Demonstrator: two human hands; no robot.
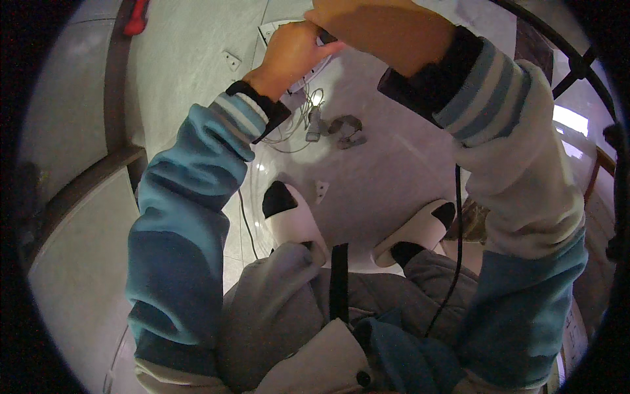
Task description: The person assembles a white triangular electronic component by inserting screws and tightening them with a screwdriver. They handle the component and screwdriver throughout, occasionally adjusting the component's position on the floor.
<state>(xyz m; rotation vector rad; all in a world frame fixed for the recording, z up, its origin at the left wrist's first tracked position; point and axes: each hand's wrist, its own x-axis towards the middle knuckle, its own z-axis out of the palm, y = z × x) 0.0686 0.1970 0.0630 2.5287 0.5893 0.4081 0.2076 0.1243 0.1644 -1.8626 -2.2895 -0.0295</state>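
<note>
My left hand [292, 56] reaches to the top of the view, its thumb and fingers closed on a small dark thing [325, 37] that I cannot make out. Right beside it, my right hand [387, 29] bends inward with fingers curled against the left hand. The upper frame edge cuts off part of the right hand, and what it grips is hidden. Below and behind the hands, partly covered, lies a white object with dark slots [268, 30]. Thin grey cables [289, 131] trail from near it over the floor.
A grey plug-like piece [314, 128] and a dark curled strap [346, 130] lie on the pale floor. Small white marked pieces [231, 60] are there too. My slippers [295, 220] stand below. A red object [136, 18] is at upper left; a dark curved frame [551, 26] at right.
</note>
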